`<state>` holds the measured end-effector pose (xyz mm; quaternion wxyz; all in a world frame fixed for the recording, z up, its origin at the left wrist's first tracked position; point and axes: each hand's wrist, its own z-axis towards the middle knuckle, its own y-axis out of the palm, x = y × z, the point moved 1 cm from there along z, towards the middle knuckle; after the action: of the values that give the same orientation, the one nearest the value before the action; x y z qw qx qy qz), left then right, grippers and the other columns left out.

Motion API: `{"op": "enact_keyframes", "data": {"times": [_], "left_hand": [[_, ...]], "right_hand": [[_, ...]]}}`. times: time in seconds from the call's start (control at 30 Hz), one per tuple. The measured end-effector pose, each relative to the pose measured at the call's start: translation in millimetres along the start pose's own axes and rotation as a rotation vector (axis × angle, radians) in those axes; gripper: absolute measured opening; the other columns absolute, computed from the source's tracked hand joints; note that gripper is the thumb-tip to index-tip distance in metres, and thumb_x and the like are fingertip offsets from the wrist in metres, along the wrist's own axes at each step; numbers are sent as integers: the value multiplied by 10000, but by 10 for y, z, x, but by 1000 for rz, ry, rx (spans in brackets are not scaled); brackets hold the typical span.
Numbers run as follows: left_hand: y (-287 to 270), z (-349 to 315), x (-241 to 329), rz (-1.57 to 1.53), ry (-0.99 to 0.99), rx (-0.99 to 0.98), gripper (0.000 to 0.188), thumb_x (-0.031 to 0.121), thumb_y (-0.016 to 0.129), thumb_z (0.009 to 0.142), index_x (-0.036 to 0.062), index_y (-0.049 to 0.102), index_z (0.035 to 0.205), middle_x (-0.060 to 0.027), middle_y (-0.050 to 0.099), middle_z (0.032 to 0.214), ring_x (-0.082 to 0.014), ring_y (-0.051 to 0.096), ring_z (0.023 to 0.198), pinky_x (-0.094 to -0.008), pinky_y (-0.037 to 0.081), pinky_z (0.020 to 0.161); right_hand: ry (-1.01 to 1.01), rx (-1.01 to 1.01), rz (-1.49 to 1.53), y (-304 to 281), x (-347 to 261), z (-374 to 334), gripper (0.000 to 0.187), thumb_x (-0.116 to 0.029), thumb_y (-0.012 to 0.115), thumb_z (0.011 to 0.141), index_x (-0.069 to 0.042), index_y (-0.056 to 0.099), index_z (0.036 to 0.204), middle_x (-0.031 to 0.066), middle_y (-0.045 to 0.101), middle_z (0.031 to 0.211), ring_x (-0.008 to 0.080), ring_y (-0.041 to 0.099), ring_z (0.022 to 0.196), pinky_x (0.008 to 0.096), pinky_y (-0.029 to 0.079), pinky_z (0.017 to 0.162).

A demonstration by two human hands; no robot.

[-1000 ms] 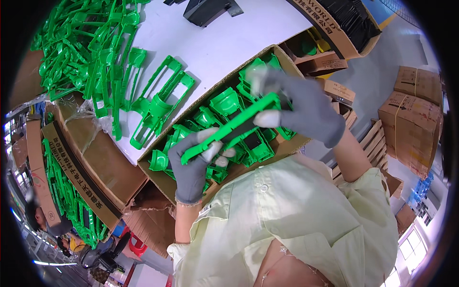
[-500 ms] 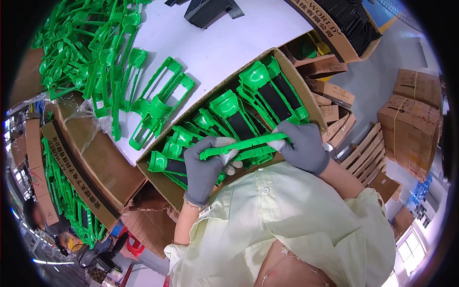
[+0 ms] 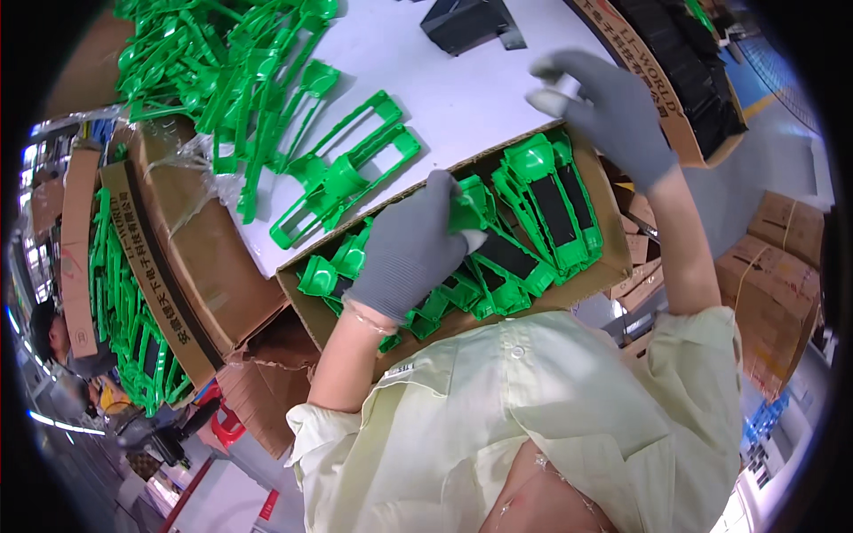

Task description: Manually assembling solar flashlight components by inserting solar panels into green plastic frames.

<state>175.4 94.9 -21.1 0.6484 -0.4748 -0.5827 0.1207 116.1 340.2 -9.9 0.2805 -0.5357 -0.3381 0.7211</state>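
Observation:
Over the cardboard box [image 3: 613, 258], my left hand [image 3: 413, 244] in a grey glove is closed around the head end of a green plastic frame with a black strip [image 3: 506, 256]. Its thumb lies across the frame, and its other fingers are partly hidden. Several similar green frames with black inserts [image 3: 555, 209] stand in rows in that box. My gloved right hand [image 3: 609, 111] is raised above the box's far right corner, empty, with thumb and fingers apart. It is slightly blurred, between black plastic pieces [image 3: 471, 25] on the white table and a carton of black pieces.
Green frames are heaped [image 3: 222, 71] on the white table [image 3: 373, 67], with a few loose ones [image 3: 342, 178] near the box. The carton of black parts [image 3: 689, 80] stands at far right. Another carton of green parts [image 3: 133, 302] is at left. Stacked boxes [image 3: 769, 293] stand right.
Both hands held a green frame across the box before. My right hand has let go and moved up and away to the far right; my left has moved farther over the box.

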Motion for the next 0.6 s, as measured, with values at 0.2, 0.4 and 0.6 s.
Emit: {"op": "enact_keyframes", "data": {"times": [0.2,0.4,0.6], "left_hand": [[-545,125,-154,338,-516,224,469,434,700,748,60,601,1013,-140,649,780,-304,639,732,-414,474,600],[-197,113,-708,609,-532,414,640,513,664,752,70,479,1174,-188,591,994,-374,627,798,-451,498,641],[-302,10,-644,518,-626,335,507,294,607,779,76,461,1213,-184,546,1112,-381,616,857,-451,502,715]], "right_hand": [[-208,-90,-389,478,196,769,375,-274,691,781,-154,598,1124,56,554,1159,231,628,842,358,497,716],[-270,-112,-493,732,378,1027,336,-243,683,735,-161,594,1048,30,554,1081,241,620,882,379,501,739],[-269,-193,-428,619,387,1055,368,-237,705,707,-133,573,1034,36,588,1025,250,624,876,377,499,739]]}}
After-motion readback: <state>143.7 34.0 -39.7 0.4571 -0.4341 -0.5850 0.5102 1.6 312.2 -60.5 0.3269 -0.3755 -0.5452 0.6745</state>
